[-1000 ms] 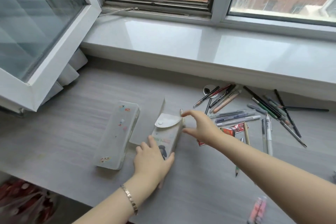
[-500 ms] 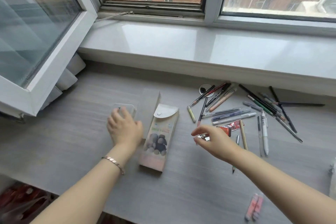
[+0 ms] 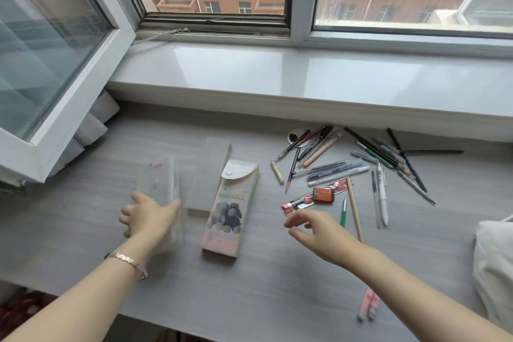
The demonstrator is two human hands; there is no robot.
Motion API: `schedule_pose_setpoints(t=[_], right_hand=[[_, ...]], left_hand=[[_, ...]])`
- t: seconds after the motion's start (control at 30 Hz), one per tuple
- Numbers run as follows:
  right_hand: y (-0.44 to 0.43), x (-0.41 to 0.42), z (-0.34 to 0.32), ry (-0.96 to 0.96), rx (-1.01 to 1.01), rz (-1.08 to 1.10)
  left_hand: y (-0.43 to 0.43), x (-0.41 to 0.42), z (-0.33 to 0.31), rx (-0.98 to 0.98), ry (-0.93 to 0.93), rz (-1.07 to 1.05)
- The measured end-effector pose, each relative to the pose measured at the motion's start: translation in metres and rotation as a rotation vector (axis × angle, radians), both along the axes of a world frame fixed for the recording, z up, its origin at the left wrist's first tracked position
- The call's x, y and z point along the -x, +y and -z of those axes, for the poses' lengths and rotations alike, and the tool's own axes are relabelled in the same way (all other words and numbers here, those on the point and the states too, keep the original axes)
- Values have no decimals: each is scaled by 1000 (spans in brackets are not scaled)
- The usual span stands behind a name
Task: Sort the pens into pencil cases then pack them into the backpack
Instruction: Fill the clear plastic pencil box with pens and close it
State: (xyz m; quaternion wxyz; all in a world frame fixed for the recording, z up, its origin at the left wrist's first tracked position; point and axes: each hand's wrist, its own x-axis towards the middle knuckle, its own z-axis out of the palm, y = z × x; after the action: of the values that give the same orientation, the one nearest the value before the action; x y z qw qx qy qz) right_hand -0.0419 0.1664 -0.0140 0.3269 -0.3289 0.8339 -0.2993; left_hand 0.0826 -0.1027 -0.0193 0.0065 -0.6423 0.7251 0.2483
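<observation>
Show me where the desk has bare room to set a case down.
Bare desk lies along the near edge, between the printed case and the pink item; also behind the clear case, toward the sill. Crowded: the scattered pens ahead of the right hand.

A home study corner: grey desk (image 3: 249, 286) under windowsill (image 3: 305, 78), scattered pens (image 3: 347, 169).

Blur and cut-offs
The clear case (image 3: 159, 183), gripped by the left hand (image 3: 148, 218), is smeared; a white bag (image 3: 495, 272) runs off the right edge; the pink item (image 3: 367, 305) at lower right is too blurred to name.
</observation>
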Motion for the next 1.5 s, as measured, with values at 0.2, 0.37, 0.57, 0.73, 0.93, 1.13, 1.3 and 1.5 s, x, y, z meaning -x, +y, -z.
schedule_pose_setpoints(t=[0.2,0.37,0.57,0.73,0.93,1.13,1.3,1.5], right_hand=[[-15,-11,-30,-124,266,258],[-15,-14,-45,-510,438,434],[17,-27,-23,-327,396,486],[29,-37,-21,-209,459,446],[38,-35,-12,-192,536,666],[42,-24,-15,-261,542,689],[44,-24,-12,-365,555,705],[40,-21,9,-435,493,714]], left_hand=[[64,34,-53,-337,681,77],[144,44,-58,-597,628,389],[182,35,-51,-518,383,574],[184,27,-53,-469,389,686],[163,22,-50,-811,751,576],[135,15,-37,-1348,836,120],[125,11,-17,-1493,862,-10],[123,12,-22,-1642,1028,45]])
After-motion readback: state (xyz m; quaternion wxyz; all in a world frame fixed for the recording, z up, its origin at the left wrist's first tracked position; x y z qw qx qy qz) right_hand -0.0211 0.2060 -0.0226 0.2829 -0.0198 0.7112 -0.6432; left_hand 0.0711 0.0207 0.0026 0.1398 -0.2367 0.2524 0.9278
